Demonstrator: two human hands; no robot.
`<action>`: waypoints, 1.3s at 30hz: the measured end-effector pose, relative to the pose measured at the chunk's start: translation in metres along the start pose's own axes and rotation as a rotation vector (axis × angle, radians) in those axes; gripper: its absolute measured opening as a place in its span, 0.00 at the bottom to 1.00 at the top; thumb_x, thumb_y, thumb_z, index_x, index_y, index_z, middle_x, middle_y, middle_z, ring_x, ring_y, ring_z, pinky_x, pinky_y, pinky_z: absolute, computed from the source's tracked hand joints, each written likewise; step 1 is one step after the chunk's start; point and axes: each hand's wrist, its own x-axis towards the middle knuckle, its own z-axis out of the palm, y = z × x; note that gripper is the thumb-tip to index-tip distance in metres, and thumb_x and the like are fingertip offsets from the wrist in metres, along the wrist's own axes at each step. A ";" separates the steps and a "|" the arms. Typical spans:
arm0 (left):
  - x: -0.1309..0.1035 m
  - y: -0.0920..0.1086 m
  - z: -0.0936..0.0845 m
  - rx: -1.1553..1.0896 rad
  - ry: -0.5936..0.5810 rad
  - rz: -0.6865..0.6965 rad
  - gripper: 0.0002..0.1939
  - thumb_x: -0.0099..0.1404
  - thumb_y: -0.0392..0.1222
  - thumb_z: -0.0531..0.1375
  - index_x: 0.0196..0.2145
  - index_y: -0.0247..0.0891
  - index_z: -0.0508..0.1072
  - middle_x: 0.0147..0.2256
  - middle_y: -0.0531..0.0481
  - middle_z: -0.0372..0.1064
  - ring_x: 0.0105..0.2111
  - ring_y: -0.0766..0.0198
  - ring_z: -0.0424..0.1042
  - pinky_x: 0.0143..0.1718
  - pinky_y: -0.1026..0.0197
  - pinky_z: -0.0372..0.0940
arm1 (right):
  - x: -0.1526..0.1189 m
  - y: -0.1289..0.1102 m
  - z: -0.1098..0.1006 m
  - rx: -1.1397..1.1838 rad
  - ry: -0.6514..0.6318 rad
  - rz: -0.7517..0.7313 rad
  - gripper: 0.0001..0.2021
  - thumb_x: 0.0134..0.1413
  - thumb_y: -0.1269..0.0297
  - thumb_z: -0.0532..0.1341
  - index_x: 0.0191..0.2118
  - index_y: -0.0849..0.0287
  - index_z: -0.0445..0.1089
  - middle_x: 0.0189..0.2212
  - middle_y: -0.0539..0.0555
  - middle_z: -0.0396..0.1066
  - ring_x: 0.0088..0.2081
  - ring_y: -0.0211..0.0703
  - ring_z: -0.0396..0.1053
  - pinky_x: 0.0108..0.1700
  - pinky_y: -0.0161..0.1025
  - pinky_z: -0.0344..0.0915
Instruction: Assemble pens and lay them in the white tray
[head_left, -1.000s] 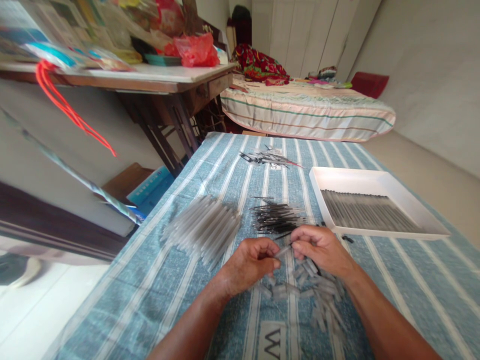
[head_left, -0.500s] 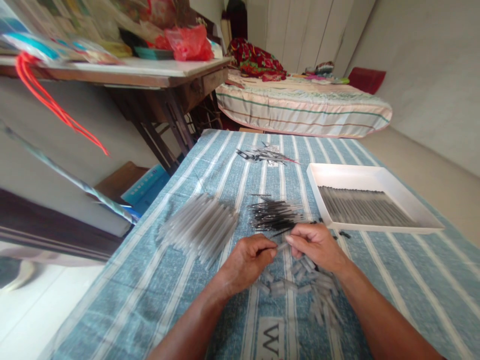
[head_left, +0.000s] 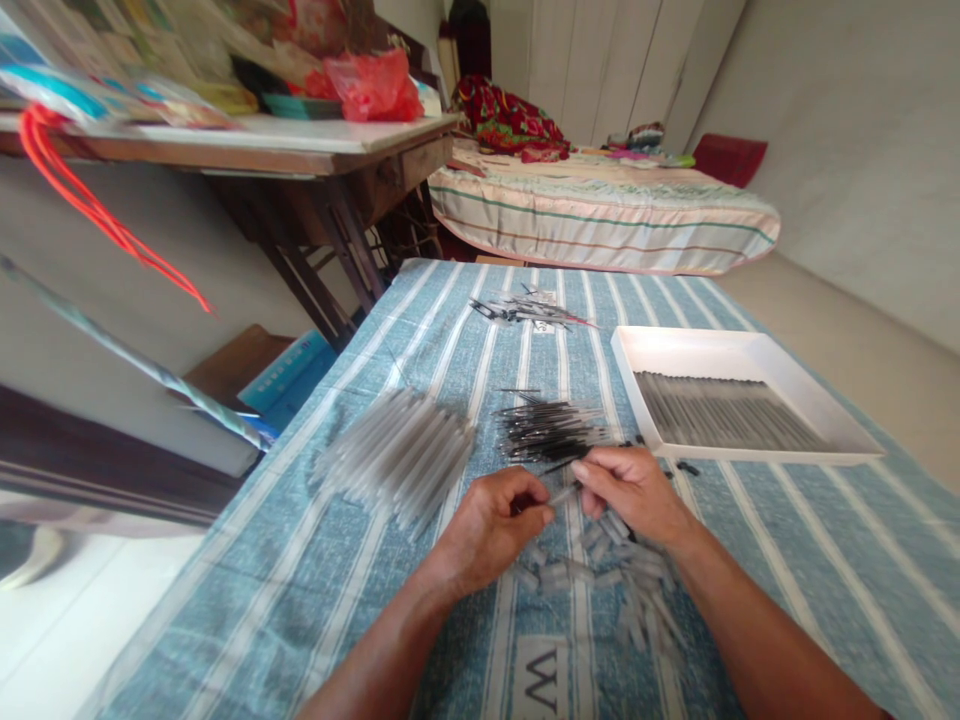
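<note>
Over the striped cloth (head_left: 405,640), my left hand (head_left: 499,520) is closed in a pinch at one end of a small grey translucent piece (head_left: 562,495). My right hand (head_left: 626,490) is pinched at the piece's other end, close to a thin black rod (head_left: 559,466). Beyond them lies a pile of black rods (head_left: 551,430). Grey translucent tubes (head_left: 405,450) lie in a row left of the hands. Short grey caps (head_left: 645,590) are scattered below my right hand.
A white tray (head_left: 697,345) holding a row of grey pens (head_left: 727,410) stands at the right. Thin parts (head_left: 525,308) lie at the cloth's far end. A side table (head_left: 300,140) is at the left; a bed (head_left: 607,210) stands behind.
The fingers of my left hand have loosened slightly around the small piece, with a wider gap between thumb and forefinger. The view has shifted slightly.
</note>
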 end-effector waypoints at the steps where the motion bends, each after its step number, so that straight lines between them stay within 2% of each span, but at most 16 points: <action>1: 0.000 0.001 0.000 -0.055 0.006 -0.034 0.04 0.55 0.38 0.60 0.24 0.35 0.70 0.20 0.55 0.61 0.21 0.70 0.57 0.23 0.66 0.53 | 0.001 0.001 -0.002 0.018 0.036 0.001 0.18 0.58 0.55 0.55 0.21 0.60 0.65 0.16 0.49 0.68 0.18 0.34 0.65 0.24 0.31 0.62; 5: 0.001 0.001 -0.004 -0.257 0.095 -0.095 0.06 0.54 0.41 0.62 0.27 0.36 0.71 0.21 0.55 0.64 0.21 0.70 0.59 0.23 0.66 0.54 | 0.003 0.005 -0.016 0.036 0.215 0.021 0.17 0.56 0.54 0.57 0.22 0.60 0.66 0.16 0.49 0.68 0.17 0.33 0.65 0.23 0.31 0.63; 8: 0.003 0.002 -0.007 -0.337 0.190 -0.086 0.05 0.53 0.41 0.63 0.27 0.37 0.72 0.21 0.54 0.67 0.23 0.69 0.63 0.26 0.67 0.57 | 0.004 0.008 -0.022 -0.004 0.264 0.044 0.16 0.54 0.54 0.58 0.22 0.60 0.66 0.15 0.49 0.68 0.17 0.34 0.64 0.22 0.30 0.63; 12: 0.004 0.004 -0.007 -0.427 0.288 -0.074 0.05 0.53 0.39 0.63 0.27 0.36 0.71 0.22 0.54 0.69 0.23 0.70 0.65 0.25 0.68 0.57 | 0.005 0.013 -0.020 -0.057 0.234 0.061 0.15 0.53 0.55 0.58 0.24 0.60 0.67 0.16 0.48 0.67 0.18 0.34 0.64 0.23 0.31 0.62; 16: 0.006 0.002 -0.009 -0.534 0.319 -0.093 0.07 0.54 0.40 0.63 0.29 0.36 0.69 0.25 0.51 0.72 0.21 0.70 0.66 0.18 0.69 0.52 | 0.006 0.018 -0.015 -0.107 0.204 0.025 0.11 0.52 0.58 0.59 0.28 0.61 0.67 0.16 0.46 0.63 0.19 0.34 0.61 0.22 0.30 0.58; 24: 0.009 -0.003 -0.012 -0.667 0.386 -0.122 0.10 0.52 0.40 0.65 0.29 0.35 0.68 0.25 0.51 0.71 0.22 0.69 0.67 0.17 0.70 0.55 | 0.005 0.017 -0.008 -0.376 0.146 -0.081 0.09 0.52 0.62 0.57 0.27 0.60 0.68 0.15 0.45 0.58 0.19 0.32 0.55 0.23 0.31 0.51; 28: 0.009 -0.003 -0.013 -0.731 0.391 -0.115 0.11 0.51 0.40 0.66 0.31 0.34 0.70 0.26 0.51 0.72 0.23 0.68 0.68 0.18 0.69 0.57 | 0.003 0.012 -0.001 -0.506 0.094 -0.141 0.09 0.54 0.63 0.56 0.27 0.59 0.70 0.16 0.46 0.62 0.19 0.33 0.57 0.24 0.31 0.52; 32: 0.010 -0.004 -0.014 -0.776 0.422 -0.122 0.14 0.49 0.40 0.67 0.33 0.33 0.72 0.26 0.50 0.72 0.22 0.68 0.69 0.18 0.68 0.58 | -0.001 0.007 0.009 -0.620 -0.056 -0.196 0.09 0.55 0.63 0.56 0.28 0.58 0.71 0.18 0.48 0.67 0.21 0.34 0.61 0.26 0.31 0.53; 36: 0.011 -0.007 -0.014 -0.786 0.447 -0.090 0.11 0.50 0.39 0.66 0.31 0.33 0.71 0.27 0.50 0.72 0.24 0.67 0.70 0.20 0.68 0.59 | -0.007 -0.002 0.027 -0.783 -0.216 -0.271 0.10 0.54 0.63 0.57 0.24 0.58 0.70 0.19 0.50 0.71 0.22 0.36 0.64 0.27 0.34 0.50; 39: 0.012 -0.009 -0.014 -0.790 0.468 -0.066 0.10 0.51 0.39 0.65 0.30 0.33 0.70 0.27 0.50 0.72 0.25 0.67 0.70 0.20 0.68 0.60 | -0.010 -0.009 0.040 -0.913 -0.289 -0.283 0.10 0.53 0.61 0.58 0.23 0.58 0.69 0.22 0.52 0.74 0.24 0.39 0.68 0.26 0.36 0.47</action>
